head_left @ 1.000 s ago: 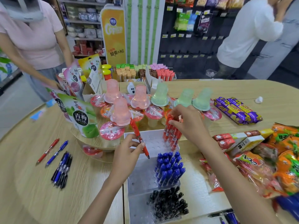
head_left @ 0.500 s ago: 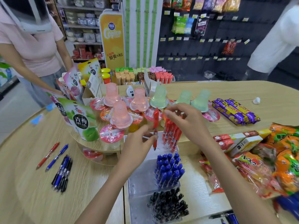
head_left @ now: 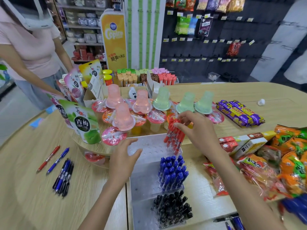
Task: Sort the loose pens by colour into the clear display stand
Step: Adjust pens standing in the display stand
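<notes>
Since half a second ago: the left hand no longer has the red pen. It now hovers empty, fingers loosely spread, over the bare left part of the clear display stand top tier. The right hand stays at the red pens in that tier's right side, thumb and curled fingers pinching their tops. Blue pens stand in the middle tier, black pens in the near tier.

The wooden table holds a loose red pen, a loose blue pen and a bunch of dark pens on the left. Jelly cups sit behind the stand, purple wafer packs and orange snack bags on the right. A person in a pink top stands on the left. Shop shelves and a black pegboard wall are behind.
</notes>
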